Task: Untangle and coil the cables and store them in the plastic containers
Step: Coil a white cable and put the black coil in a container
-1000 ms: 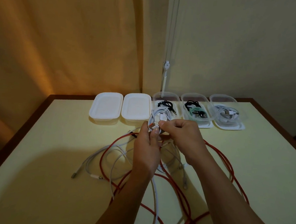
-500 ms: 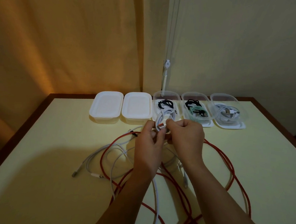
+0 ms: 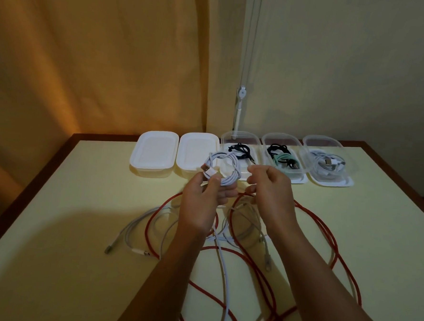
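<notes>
My left hand [image 3: 202,202] grips a coiled white cable [image 3: 224,169] above the table, thumb pressing its plug end. My right hand [image 3: 271,188] hovers just right of the coil, fingers loosely curled, holding nothing. Beneath both hands a long red cable [image 3: 309,223] lies tangled with several loose white cables [image 3: 137,232]. Along the back stand two closed white containers [image 3: 154,153] [image 3: 196,153] and three open clear ones: one with a black cable [image 3: 239,142], one with black and mint cables [image 3: 282,142], one with white cables [image 3: 328,146].
The cream table [image 3: 53,225] has a dark wooden rim and ends at a wall and an orange curtain behind the containers. A blind cord with a white weight [image 3: 241,92] hangs behind the clear containers.
My right hand has let go of the white coil and drawn away to the right. The left hand now holds the coil alone, shifted slightly left.
</notes>
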A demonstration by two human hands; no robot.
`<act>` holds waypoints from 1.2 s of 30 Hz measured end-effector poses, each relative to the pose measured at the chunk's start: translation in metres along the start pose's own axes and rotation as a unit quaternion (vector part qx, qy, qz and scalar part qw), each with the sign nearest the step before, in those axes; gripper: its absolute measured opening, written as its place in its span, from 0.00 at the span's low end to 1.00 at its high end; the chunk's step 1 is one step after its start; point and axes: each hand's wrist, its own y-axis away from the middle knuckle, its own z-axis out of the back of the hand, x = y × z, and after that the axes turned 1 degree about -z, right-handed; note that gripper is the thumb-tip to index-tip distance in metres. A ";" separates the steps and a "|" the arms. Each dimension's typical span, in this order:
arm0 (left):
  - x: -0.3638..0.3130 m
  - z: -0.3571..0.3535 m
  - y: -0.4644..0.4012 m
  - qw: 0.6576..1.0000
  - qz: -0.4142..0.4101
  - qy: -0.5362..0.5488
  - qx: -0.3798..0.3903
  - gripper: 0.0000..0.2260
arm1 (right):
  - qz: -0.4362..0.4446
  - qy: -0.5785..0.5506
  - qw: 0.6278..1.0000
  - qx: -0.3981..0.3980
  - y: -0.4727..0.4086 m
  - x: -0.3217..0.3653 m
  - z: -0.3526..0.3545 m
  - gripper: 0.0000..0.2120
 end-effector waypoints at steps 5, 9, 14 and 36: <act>0.001 0.000 0.002 0.999 0.024 0.000 0.029 0.10 | -0.002 0.043 0.998 0.046 0.000 -0.007 -0.001 0.07; 0.003 0.003 -0.001 0.999 0.025 -0.038 0.028 0.12 | -0.012 0.019 0.999 0.028 0.001 -0.008 -0.001 0.10; 0.010 0.006 -0.004 0.996 0.037 -0.083 0.004 0.11 | -0.007 0.013 1.000 -0.022 -0.004 -0.012 0.003 0.08; 0.018 0.024 -0.007 0.977 0.006 -0.214 0.022 0.12 | 0.028 0.401 0.912 -0.080 -0.113 -0.026 -0.024 0.10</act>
